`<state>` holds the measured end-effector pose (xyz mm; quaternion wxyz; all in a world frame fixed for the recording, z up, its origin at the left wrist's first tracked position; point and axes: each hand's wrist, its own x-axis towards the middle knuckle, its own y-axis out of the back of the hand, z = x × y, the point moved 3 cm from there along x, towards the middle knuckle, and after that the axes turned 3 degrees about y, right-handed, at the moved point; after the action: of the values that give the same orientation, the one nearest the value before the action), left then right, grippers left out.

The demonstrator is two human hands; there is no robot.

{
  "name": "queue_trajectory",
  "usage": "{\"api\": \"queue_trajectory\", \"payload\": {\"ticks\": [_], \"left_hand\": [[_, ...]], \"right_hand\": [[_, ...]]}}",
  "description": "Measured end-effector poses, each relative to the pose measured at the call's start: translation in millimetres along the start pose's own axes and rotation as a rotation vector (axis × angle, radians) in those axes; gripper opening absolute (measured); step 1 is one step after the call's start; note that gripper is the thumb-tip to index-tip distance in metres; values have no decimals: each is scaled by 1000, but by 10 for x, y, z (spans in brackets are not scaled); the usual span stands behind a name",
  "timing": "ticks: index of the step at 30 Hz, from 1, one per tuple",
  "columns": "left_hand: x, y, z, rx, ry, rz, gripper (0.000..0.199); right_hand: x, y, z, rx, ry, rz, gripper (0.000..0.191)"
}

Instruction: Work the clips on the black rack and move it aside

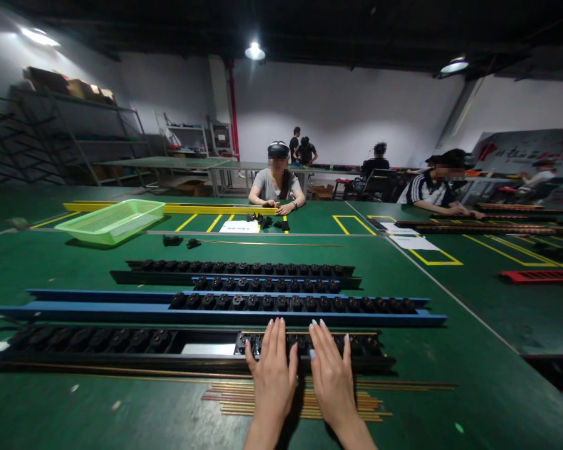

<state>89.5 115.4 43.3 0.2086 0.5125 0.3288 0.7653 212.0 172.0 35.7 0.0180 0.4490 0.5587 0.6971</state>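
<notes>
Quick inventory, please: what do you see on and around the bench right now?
Near socket rail: 1, black, under the fingertips.
Middle socket rail: 1, blue, just beyond the hands.
Far socket rail: 1, black, beyond the blue rail.
Thin rods: several, copper-coloured, below the hands.
Basket: 1, light green, far left.
Long rail: 1, yellow, far end.
Paper sheet: 1, white, far end.
Seated co-workers: 2, opposite and far right.
Left hand: 1, bare, open, over the near rail.
Right hand: 1, bare, open, over the near rail.
</notes>
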Motion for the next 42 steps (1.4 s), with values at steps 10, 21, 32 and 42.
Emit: {"api": "queue_trajectory", "payload": {"ticks": [10, 21, 32, 42], "left_hand": [[33, 120, -45, 88, 109, 24, 54], [31, 84, -85, 112, 129, -5, 51], [43, 48, -214, 105, 195, 23, 48], [66, 82, -236, 112, 240, 35, 48]], "right_hand": [[-9, -14, 0, -8, -12, 1, 58], [-35, -32, 2, 41, -45, -37, 58], [-3, -18, -49, 79, -93, 51, 53], [-10, -22, -14, 65, -58, 13, 55]]}}
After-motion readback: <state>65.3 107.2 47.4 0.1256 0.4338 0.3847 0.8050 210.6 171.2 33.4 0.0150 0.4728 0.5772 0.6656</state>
